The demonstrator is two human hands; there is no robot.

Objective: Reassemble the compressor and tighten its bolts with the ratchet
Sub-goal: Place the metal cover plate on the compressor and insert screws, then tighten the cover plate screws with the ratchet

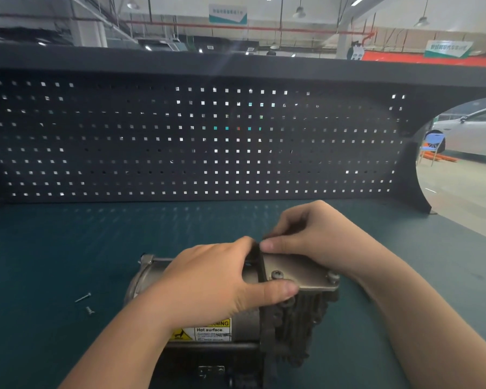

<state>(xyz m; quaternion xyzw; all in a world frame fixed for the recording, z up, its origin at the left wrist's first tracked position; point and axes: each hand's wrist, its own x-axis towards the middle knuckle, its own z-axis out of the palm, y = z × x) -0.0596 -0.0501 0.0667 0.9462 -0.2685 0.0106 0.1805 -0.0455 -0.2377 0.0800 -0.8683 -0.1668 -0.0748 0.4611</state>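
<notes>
The compressor lies on its side on the green bench top, a metal cylinder with a dark finned head and a yellow warning label. A flat metal cover plate sits on top of the head, with two bolts showing in it. My left hand lies over the cylinder body, its thumb pressed against the plate's near edge. My right hand reaches over the far side, thumb and curled fingers pinching the plate's back edge. No ratchet is in view.
Two loose screws lie on the green bench top to the left of the compressor. A dark pegboard back wall rises behind the bench. To the right are open floor, a blue chair and a white car.
</notes>
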